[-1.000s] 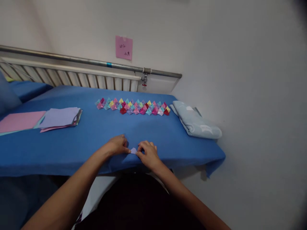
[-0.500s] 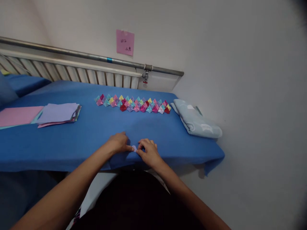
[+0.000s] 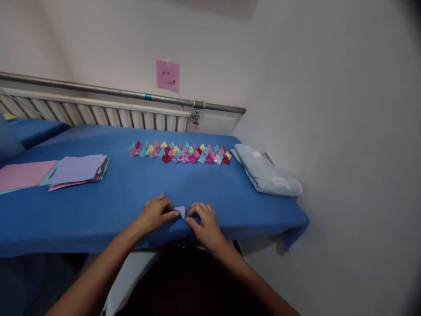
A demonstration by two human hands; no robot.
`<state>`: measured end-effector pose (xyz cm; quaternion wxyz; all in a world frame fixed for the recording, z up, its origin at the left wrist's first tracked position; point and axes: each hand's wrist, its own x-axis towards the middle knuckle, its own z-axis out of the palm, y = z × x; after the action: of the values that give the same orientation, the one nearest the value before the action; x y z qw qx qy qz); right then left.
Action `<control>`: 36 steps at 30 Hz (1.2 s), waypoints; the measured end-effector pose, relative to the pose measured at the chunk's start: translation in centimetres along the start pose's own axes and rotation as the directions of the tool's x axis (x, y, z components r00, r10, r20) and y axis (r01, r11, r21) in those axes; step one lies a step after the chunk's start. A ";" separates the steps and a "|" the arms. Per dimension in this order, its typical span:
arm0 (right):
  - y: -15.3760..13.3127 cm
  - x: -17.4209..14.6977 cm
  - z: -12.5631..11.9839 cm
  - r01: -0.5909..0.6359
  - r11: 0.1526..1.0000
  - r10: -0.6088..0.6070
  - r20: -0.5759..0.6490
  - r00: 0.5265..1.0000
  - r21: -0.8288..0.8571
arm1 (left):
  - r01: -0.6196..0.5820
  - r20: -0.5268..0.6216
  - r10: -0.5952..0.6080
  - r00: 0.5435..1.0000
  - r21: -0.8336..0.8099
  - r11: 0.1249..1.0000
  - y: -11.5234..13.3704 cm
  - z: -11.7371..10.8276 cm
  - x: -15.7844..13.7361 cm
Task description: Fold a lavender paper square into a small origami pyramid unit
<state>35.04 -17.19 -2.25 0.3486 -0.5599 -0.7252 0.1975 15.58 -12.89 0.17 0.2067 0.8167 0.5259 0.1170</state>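
A small piece of folded purple paper (image 3: pixel 180 211) lies low over the blue cloth, close to the table's front edge. My left hand (image 3: pixel 158 212) pinches its left side between thumb and fingers. At the paper's lower right corner, the thumb and curled forefinger of my right hand (image 3: pixel 204 222) close together; their exact grip is too small to see clearly. Beyond both hands, several small folded paper pieces (image 3: pixel 184 153) in pink, red, yellow, teal and purple stand packed in rows.
To the left lie a stack of purple and other coloured paper sheets (image 3: pixel 77 169) and pink sheets (image 3: pixel 26 174). A folded light blue blanket (image 3: pixel 268 171) rests at the right end of the blue tablecloth (image 3: pixel 131 175). Behind stand a radiator (image 3: pixel 125 117) and a wall with a pink note (image 3: pixel 167 75).
The purple paper now shows more of its face, as a pointed shape between my hands. My left hand has shifted slightly left. The whole view has tilted, so things sit lower.
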 end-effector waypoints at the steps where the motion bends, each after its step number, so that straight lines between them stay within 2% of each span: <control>1: 0.1 -0.1 -0.1 0.005 1.000 -0.005 -0.012 1.000 0.031 | -0.019 -0.038 0.016 0.999 -0.090 0.996 -0.3 0.2 -0.3; 4: 0.2 0.0 -0.1 -0.020 0.994 0.023 -0.032 0.999 0.104 | -0.035 -0.088 0.008 0.996 -0.312 0.949 -1.0 0.6 -0.9; 6: 0.0 0.1 -0.1 -0.040 0.994 0.044 -0.033 0.998 0.106 | -0.004 -0.095 -0.033 0.995 -0.366 0.931 -0.9 0.7 -1.0; 10: -0.5 0.4 0.2 -0.044 0.998 0.044 -0.005 0.999 0.049 | 0.063 -0.128 -0.102 0.986 -0.283 0.957 -0.5 0.5 -0.5; 16: -0.3 1.1 0.4 -0.048 0.987 0.048 0.003 0.999 0.151 | 0.055 -0.059 -0.068 0.996 -0.202 0.978 -0.4 0.1 1.1; 19: -0.2 1.7 0.6 -0.056 0.988 0.050 0.044 0.998 0.147 | -0.063 0.021 0.069 0.997 -0.222 0.973 -0.6 -0.1 1.8; 21: -0.1 2.1 0.8 -0.075 0.983 0.068 0.046 0.997 0.166 | -0.187 0.047 0.203 0.978 -0.230 0.955 -0.7 -0.4 2.2; 23: 0.2 2.5 0.9 -0.110 0.969 0.114 -0.004 0.994 0.222 | -0.268 0.073 0.291 0.954 -0.228 0.936 -0.8 -0.7 2.5; 27: 1.5 3.5 0.8 -0.200 0.893 0.259 -0.097 0.961 0.404 | -0.284 0.179 0.341 0.923 -0.281 0.917 -1.0 -1.0 2.9; 29: 2.2 4.0 0.5 -0.252 0.847 0.318 -0.066 0.946 0.468 | -0.223 0.185 0.290 0.939 -0.314 0.923 -1.1 -1.0 3.3; 32: 2.6 5.3 0.1 -0.299 0.821 0.335 0.012 0.942 0.486 | -0.092 0.124 0.137 0.983 -0.318 0.944 -1.4 -1.3 4.8; 34: 2.4 6.9 -0.3 -0.270 0.840 0.297 0.017 0.955 0.472 | 0.013 0.062 0.004 0.998 -0.269 0.963 -1.8 -1.8 6.4; 36: 2.2 9.0 -0.5 -0.199 0.874 0.231 -0.018 0.973 0.444 | 0.098 0.006 -0.099 0.995 -0.217 0.971 -2.5 -2.6 8.4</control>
<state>35.72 -8.08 -0.86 0.4670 -0.5507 -0.5824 0.3734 16.03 -3.79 1.15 0.2990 0.7618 0.5504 0.1651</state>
